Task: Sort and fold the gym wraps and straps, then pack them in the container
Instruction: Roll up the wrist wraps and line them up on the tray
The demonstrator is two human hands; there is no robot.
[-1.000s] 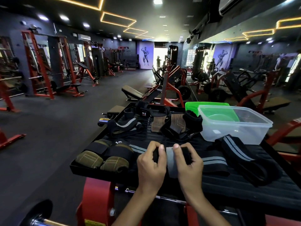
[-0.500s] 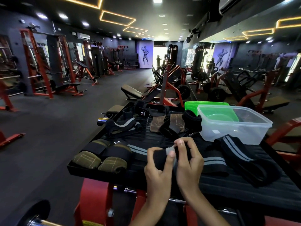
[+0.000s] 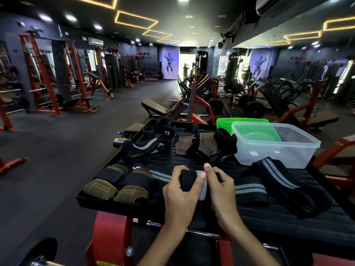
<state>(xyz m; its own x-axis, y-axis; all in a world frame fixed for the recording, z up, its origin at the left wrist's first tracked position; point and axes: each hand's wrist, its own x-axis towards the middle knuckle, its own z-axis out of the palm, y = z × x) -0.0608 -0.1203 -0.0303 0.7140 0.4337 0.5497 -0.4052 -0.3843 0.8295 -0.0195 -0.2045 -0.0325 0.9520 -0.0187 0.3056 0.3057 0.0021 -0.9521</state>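
A: Since half a second ago the left hand (image 3: 181, 191) has slid back out to the left and its thumb now lies across the top of the rolled black wrist wrap with a grey strip (image 3: 189, 180); a full second ago both thumbs sat side by side on the grey part.

B: And the right hand (image 3: 221, 191)?

A: It has barely shifted. Its fingers are curled round the right end of the same wrap, forefinger tip raised above it. Both hands clutch the roll, which sits just above the near edge of the black ribbed platform (image 3: 288, 214).

B: Where is the container?

A: The clear plastic rectangular container (image 3: 276, 150) stands on the far right of the platform. I cannot tell whether anything lies in it. A bright green plastic lid (image 3: 242, 122) lies behind it, showing through the wall.

B: What else waits on the platform?

A: Just right of the hands, a flat black elastic wrap with two grey stripes (image 3: 249, 191), and beyond it a longer black striped wrap (image 3: 278, 175) heaped loosely, reaching the foot of the container. To the left, a pair of olive-green stitched grip pads with black straps (image 3: 115, 187). Further back, brown leather grip pads (image 3: 194, 144) under a tangle of black straps, and a black ankle strap with a grey band (image 3: 144, 148).

B: And the surroundings?

A: Red-framed gym machines (image 3: 48, 77) over a dark floor.
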